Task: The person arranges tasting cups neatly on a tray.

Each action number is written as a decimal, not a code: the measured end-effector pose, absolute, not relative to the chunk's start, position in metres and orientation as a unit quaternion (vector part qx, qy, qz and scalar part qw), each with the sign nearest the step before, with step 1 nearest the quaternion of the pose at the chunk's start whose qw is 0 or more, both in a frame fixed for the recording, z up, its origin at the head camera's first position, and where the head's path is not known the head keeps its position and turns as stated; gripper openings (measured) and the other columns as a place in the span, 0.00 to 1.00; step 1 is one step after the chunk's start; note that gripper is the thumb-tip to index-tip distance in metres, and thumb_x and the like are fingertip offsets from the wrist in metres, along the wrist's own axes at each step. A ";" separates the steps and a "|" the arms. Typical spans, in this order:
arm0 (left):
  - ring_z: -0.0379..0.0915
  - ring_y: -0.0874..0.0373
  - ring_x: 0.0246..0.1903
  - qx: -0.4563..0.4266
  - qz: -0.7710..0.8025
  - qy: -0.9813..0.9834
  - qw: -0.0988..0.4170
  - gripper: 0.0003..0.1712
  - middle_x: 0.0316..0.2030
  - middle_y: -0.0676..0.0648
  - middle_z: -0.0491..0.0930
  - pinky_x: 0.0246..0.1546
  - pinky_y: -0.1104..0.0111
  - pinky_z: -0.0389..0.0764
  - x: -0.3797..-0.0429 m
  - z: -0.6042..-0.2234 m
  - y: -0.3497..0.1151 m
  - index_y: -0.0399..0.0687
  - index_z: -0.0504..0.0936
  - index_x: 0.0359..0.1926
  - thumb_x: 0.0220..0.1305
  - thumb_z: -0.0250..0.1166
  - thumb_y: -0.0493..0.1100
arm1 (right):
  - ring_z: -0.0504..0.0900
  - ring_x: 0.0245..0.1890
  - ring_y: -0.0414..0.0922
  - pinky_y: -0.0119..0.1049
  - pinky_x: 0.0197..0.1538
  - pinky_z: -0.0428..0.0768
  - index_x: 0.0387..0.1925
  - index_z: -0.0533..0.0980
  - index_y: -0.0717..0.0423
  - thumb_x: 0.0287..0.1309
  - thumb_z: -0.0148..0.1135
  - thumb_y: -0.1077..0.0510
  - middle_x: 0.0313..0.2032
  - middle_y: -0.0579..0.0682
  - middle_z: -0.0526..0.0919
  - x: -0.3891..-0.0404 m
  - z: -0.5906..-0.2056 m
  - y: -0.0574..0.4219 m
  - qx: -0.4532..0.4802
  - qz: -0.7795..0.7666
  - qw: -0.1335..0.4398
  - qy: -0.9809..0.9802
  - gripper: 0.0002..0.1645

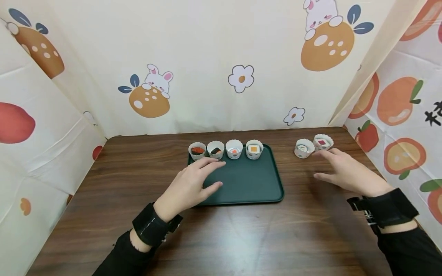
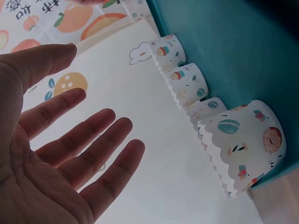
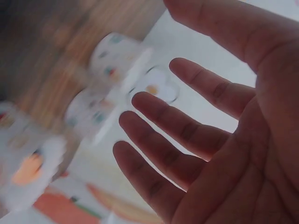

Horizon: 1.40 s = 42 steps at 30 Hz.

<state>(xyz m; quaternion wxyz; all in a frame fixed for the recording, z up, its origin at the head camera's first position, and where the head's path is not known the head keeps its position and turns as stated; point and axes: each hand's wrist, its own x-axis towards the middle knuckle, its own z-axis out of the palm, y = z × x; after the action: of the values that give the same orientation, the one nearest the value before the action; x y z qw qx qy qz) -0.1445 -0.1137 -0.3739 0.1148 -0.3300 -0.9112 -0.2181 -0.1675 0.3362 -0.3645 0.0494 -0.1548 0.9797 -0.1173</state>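
My left hand (image 1: 190, 186) is flat and open over the green tray (image 1: 255, 184), holding nothing. My right hand (image 1: 345, 170) is open and empty too, close to two paper cups (image 1: 304, 148) on the table (image 1: 138, 172).

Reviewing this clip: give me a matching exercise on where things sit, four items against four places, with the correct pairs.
Items:
1. left hand
2. right hand
3. cup with the orange square
4. cup with the dark red square

Places:
A. on the bare wooden table, farthest right
B. over the near left part of the green tray
C. right end of the row of four on the tray
D. open just short of the two cups off the tray

Pairs: 1-B, 2-D, 3-C, 4-A
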 end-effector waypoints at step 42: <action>0.88 0.55 0.49 -0.344 -0.233 -0.902 0.117 0.29 0.59 0.47 0.85 0.44 0.59 0.88 -0.143 -0.370 -0.108 0.52 0.84 0.66 0.66 0.78 0.48 | 0.81 0.40 0.56 0.48 0.39 0.79 0.61 0.74 0.69 0.61 0.79 0.45 0.52 0.71 0.85 -0.164 -0.390 0.390 -0.091 -0.139 0.040 0.985 0.40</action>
<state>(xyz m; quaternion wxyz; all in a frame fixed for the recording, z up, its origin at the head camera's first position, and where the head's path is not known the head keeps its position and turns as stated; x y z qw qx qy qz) -0.1427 -0.1083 -0.3695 0.1166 -0.3437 -0.9021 -0.2333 -0.1642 0.3895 -0.3897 0.0402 -0.0910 0.9852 -0.1393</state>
